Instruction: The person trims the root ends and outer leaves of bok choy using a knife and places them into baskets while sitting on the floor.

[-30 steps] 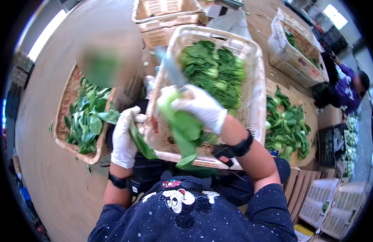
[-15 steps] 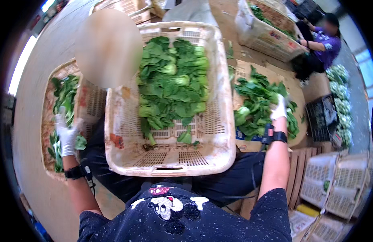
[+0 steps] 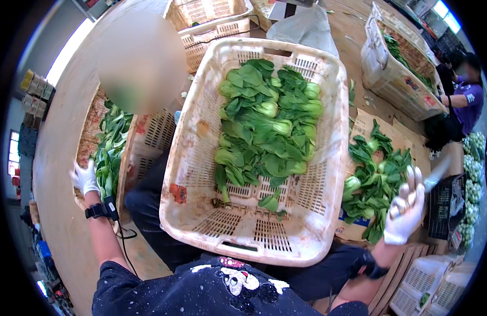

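the left hand (image 3: 85, 177), in a white glove, is seen at the far left, laid with loosely spread fingers on the leafy greens (image 3: 110, 150) heaped in a wooden crate (image 3: 85, 138); nothing is seen gripped in it, and whether any leaf is pinched underneath cannot be told. a black band is worn at that wrist.

the right hand (image 3: 407, 208), also white-gloved, is raised at the right and is closed around the handle of a knife (image 3: 432, 178), whose pale blade is pointed up and to the right. it is held just beside, and partly over, a loose pile of bok choy (image 3: 372, 179) that is spread on flat cardboard (image 3: 367, 122) to the right of the basket.

between the two hands a large cream plastic basket (image 3: 201, 174) with slotted walls is rested on the lap. its far half is filled with bok choy heads (image 3: 267, 124), dark green leaves and pale green stems, laid mostly lengthwise; a few stray leaves are scattered on the bare slotted floor nearer the body.
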